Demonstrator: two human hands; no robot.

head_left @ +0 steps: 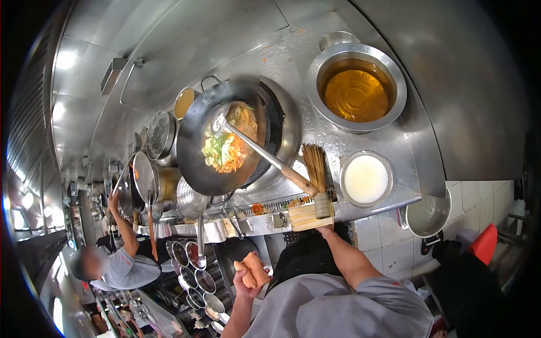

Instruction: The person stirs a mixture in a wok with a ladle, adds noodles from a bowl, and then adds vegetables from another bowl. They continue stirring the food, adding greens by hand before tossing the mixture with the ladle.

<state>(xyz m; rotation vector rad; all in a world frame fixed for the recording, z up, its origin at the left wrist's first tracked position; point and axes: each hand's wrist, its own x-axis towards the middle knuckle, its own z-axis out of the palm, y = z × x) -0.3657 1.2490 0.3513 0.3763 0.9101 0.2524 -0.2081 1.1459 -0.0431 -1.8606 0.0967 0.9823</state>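
My left hand (248,288) is closed around a bunched orange cloth (252,270), held low in front of my body. My right hand (326,230) is at the stove's front edge, beside a pale wooden board (301,217) and just below a bamboo wok brush (319,183); its fingers are hidden. A black wok (194,160) sits tilted on the burner, holding shredded carrot, cabbage and other vegetables (231,147). A ladle (256,147) lies in it, its wooden handle reaching over the rim toward the brush. Nothing grips the ladle's handle.
Right of the wok stand a large pot of amber oil (399,84) and a bowl of white liquid (365,179). Leftward are a perforated skimmer (191,198) and several pots. Another person (127,265) works at the left. Small bowls (197,281) fill a lower shelf.
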